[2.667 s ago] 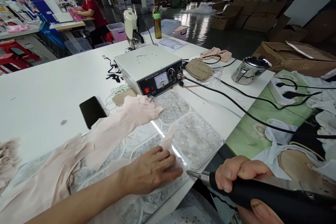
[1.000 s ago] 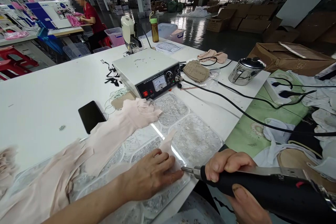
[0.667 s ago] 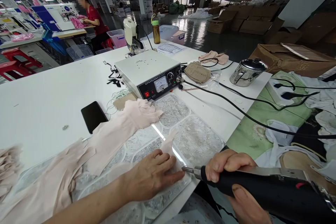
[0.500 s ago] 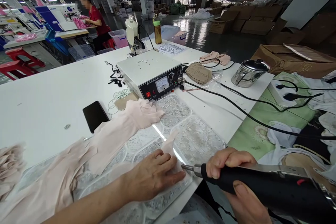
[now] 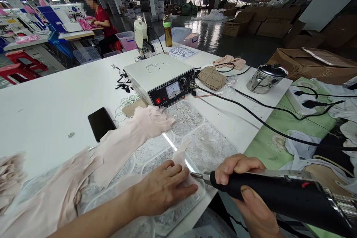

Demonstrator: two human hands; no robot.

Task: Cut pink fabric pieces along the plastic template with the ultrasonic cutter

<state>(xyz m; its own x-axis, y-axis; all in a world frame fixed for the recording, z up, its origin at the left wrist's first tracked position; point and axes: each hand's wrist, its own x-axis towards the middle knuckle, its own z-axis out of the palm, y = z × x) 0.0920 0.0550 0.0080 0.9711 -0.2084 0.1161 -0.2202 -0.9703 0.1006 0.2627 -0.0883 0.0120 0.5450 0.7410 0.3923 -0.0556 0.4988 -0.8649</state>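
Observation:
My left hand [image 5: 164,187] lies flat, fingers together, pressing a pale pink fabric piece [image 5: 182,163] onto a scratched clear plate [image 5: 209,147] at the table's near edge. My right hand [image 5: 242,186] grips a black handheld tool [image 5: 279,199]. Its metal tip [image 5: 196,176] touches the fabric just beside my left fingertips. A black cable [image 5: 251,117] runs from the tool's white control box [image 5: 160,76] across the table. More pink fabric [image 5: 131,134] is spread over the plate to the left.
A black phone [image 5: 99,123] lies left of the fabric. A steel pot [image 5: 264,78], tan fabric pieces [image 5: 212,78] and a green-capped bottle [image 5: 167,31] stand further back. A person in red [image 5: 102,20] works at a far sewing table. Cardboard boxes [image 5: 312,63] sit on the right.
The tool in my right hand has slid left, bringing its tip from off the plate's edge up to my left fingertips. My left hand stays pressed on the fabric.

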